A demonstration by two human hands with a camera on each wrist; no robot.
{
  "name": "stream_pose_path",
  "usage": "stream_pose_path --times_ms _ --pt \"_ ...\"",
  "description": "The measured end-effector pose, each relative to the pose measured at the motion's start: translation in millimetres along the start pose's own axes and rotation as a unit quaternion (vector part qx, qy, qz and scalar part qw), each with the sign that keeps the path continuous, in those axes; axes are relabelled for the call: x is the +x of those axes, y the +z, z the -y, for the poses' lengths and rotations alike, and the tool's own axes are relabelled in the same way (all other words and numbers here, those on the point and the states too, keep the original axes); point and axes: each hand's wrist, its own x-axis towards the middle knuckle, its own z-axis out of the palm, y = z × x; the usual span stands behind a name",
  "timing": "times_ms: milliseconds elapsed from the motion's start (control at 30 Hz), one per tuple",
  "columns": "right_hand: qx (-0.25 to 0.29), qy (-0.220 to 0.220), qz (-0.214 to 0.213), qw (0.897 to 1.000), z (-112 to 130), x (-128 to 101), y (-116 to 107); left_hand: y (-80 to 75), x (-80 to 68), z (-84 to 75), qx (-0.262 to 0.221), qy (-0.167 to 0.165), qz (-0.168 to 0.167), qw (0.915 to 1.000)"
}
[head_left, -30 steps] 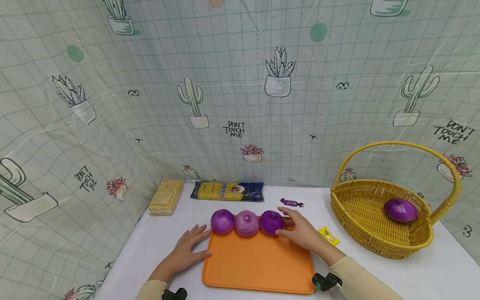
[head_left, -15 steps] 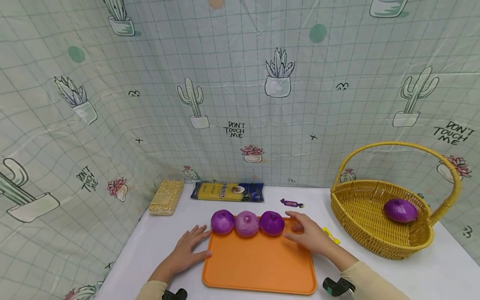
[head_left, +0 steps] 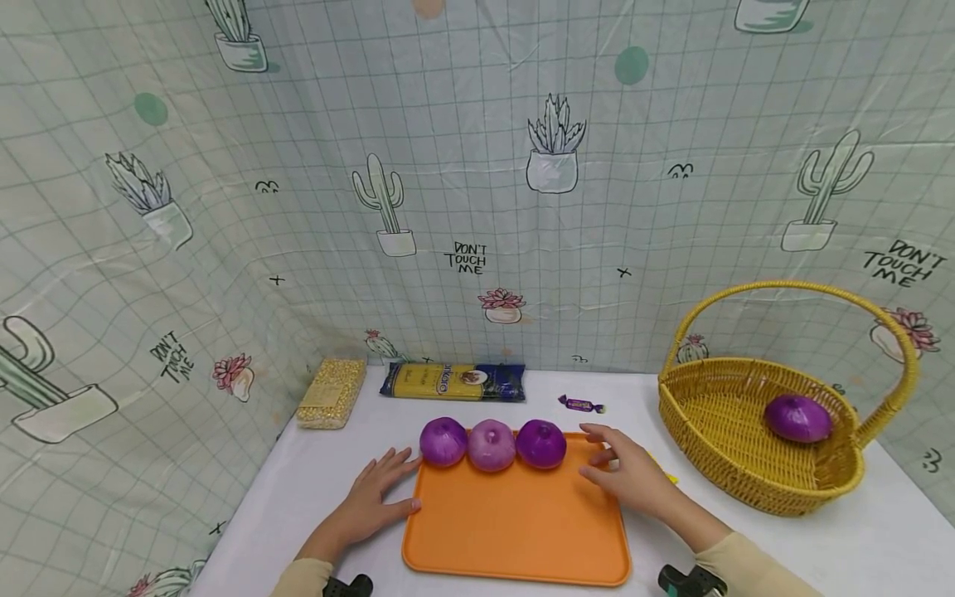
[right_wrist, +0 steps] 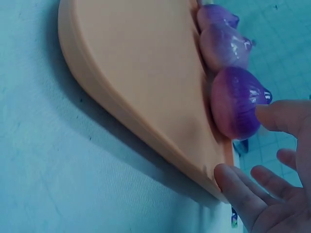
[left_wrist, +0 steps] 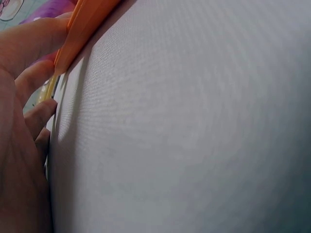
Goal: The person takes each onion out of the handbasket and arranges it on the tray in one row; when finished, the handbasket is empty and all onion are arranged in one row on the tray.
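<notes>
An orange tray lies on the white table, with three purple onions in a row along its far edge. My left hand rests flat on the table, its thumb against the tray's left edge. My right hand hovers open over the tray's right far corner, a little right of the rightmost onion, not touching it. In the right wrist view the relaxed fingers are close to that onion.
A yellow wicker basket with a handle stands at the right and holds one purple onion. A pasta packet, a bag of corn kernels and a purple candy lie at the back. A yellow sachet lies under my right hand.
My right hand has let go of the rightmost onion and drawn back to the right. The left hand and the onions have stayed in place.
</notes>
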Motion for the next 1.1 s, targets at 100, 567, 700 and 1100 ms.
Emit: stream_pose_path --times_ms 100,567,700,1100 --pt "0.003 -0.004 -0.011 1.000 -0.5 -2.9 -3.3 0.2 0.3 0.0 -0.001 -0.002 0.001 1.0000" --pt "-0.004 0.009 -0.012 1.000 -7.0 -21.9 -29.3 -1.0 -0.3 -0.7 0.004 0.003 -0.001 1.0000" --pt "-0.012 0.011 -0.011 1.000 -6.8 -27.9 -40.1 -0.3 -0.2 -0.6 0.005 0.004 -0.001 1.0000" --pt "-0.018 0.013 -0.027 0.999 -4.2 -46.1 -74.9 -2.1 -1.2 -0.2 0.008 0.012 -0.001 0.9999"
